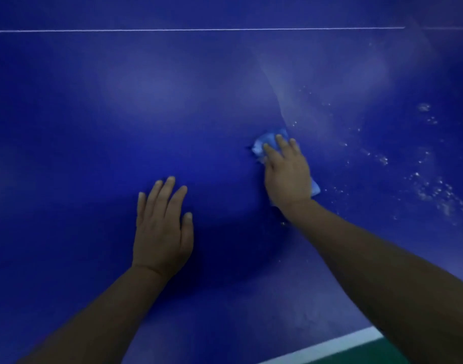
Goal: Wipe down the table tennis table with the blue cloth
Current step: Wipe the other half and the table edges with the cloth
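Note:
The blue table tennis table (93,114) fills almost the whole view. My right hand (286,172) lies flat on a light blue cloth (264,141) and presses it onto the table, right of centre. The cloth sticks out beyond the fingertips and again by the wrist. My left hand (160,227) rests palm down on the bare table with fingers spread, holding nothing, to the left of and nearer than the cloth.
White specks and droplets (432,187) are scattered over the table's right side, and a pale smear (282,93) runs up from the cloth. A thin white line (198,29) crosses the far part. The white edge stripe (330,345) and green floor (369,355) show at bottom right.

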The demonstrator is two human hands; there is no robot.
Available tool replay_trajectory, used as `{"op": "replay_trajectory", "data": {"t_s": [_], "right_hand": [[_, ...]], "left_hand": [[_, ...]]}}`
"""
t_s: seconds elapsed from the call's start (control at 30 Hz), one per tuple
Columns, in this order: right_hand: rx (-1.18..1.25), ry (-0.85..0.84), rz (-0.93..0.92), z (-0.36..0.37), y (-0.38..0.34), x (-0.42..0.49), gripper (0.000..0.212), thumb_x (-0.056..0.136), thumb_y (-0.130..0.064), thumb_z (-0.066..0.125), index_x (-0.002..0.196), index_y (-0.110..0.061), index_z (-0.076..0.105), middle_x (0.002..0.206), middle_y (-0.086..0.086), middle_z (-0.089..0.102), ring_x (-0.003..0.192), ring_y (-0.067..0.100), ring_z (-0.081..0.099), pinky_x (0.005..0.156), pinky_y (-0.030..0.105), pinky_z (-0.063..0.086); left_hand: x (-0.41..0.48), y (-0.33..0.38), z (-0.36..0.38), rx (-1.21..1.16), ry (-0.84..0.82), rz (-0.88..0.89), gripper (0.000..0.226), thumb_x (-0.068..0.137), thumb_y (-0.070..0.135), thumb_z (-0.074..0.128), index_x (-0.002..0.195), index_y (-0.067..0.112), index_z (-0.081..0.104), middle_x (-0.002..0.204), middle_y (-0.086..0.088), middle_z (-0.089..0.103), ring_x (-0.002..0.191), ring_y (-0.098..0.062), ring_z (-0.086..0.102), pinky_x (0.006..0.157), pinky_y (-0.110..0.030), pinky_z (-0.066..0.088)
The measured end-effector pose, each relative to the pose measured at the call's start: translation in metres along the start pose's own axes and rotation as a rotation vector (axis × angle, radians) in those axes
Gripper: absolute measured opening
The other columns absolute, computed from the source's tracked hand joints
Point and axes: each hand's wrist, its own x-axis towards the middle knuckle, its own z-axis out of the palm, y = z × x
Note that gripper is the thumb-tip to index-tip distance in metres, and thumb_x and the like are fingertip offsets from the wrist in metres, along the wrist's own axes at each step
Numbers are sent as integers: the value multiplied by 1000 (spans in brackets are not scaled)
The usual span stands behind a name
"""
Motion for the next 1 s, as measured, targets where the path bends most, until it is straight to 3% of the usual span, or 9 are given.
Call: {"op": "replay_trajectory", "data": {"t_s": [0.1, 0.23, 0.33, 0.5, 0.57, 0.7, 0.8, 0.9, 1.0], "right_hand": [[31, 1, -80, -2, -16, -9, 39, 88, -11, 49, 121, -4, 69, 136, 23, 59, 122, 53, 54, 87, 55, 53], [194, -252, -778, -8, -44, -71, 35, 95, -18, 51, 126, -14, 69, 142, 13, 57, 133, 41, 49, 107, 46, 35], [138, -318, -1050, -11, -10, -35, 33, 98, -22, 52, 126, -13, 67, 142, 14, 57, 134, 40, 46, 110, 48, 34], [78, -164, -587, -8, 43, 76, 35, 103, -26, 46, 124, -9, 69, 139, 23, 57, 130, 49, 49, 105, 56, 44], [71, -191, -658, -5, 35, 54, 34, 100, -21, 49, 122, -8, 70, 138, 22, 58, 130, 45, 49, 108, 55, 41], [285, -613, -1007, 0, 51, -14, 38, 104, -31, 41, 134, -19, 62, 154, -1, 45, 140, 10, 39, 120, 41, 25], [607, -840, -875, -16, 61, -28, 26, 99, -33, 59, 119, -27, 75, 138, -8, 62, 131, 11, 54, 118, 38, 33], [135, -276, -1388, -29, 38, 17, 38, 107, -30, 42, 117, -10, 72, 131, 14, 65, 130, 35, 48, 123, 41, 23], [103, -222, -924, -20, 11, 66, 35, 103, -32, 50, 121, -11, 71, 138, 16, 60, 130, 43, 51, 109, 53, 41]], "left_hand": [[18, 3, 10, 65, -43, -1, 58, 98, 39, 30, 145, 9, 48, 161, -10, 33, 152, -27, 20, 125, -48, 2], [17, 2, 15, 165, -30, 95, 56, 98, 36, 34, 141, 6, 52, 158, -15, 38, 151, -34, 23, 124, -52, 8], [19, 2, 15, 147, -40, 97, 55, 99, 35, 34, 140, 3, 54, 156, -16, 40, 149, -35, 26, 125, -46, 6], [19, 2, 16, 155, -91, 78, 57, 101, 37, 31, 144, 5, 49, 158, -13, 38, 151, -32, 22, 126, -40, 1], [20, 2, 15, 148, -91, 75, 56, 101, 37, 31, 144, 5, 49, 157, -13, 38, 151, -32, 22, 126, -40, 1], [21, 1, 15, 147, -99, 77, 56, 101, 37, 32, 143, 5, 50, 157, -15, 38, 151, -33, 22, 125, -44, 4], [20, 2, 14, 161, -107, 73, 56, 102, 38, 31, 146, 7, 47, 159, -13, 35, 152, -31, 19, 126, -44, 3], [20, 2, 14, 150, -106, 63, 56, 102, 38, 31, 147, 8, 46, 161, -12, 32, 153, -29, 17, 126, -41, 0], [21, 1, 14, 146, -108, 65, 57, 101, 39, 32, 146, 8, 47, 161, -12, 32, 153, -30, 17, 126, -40, -1]]}}
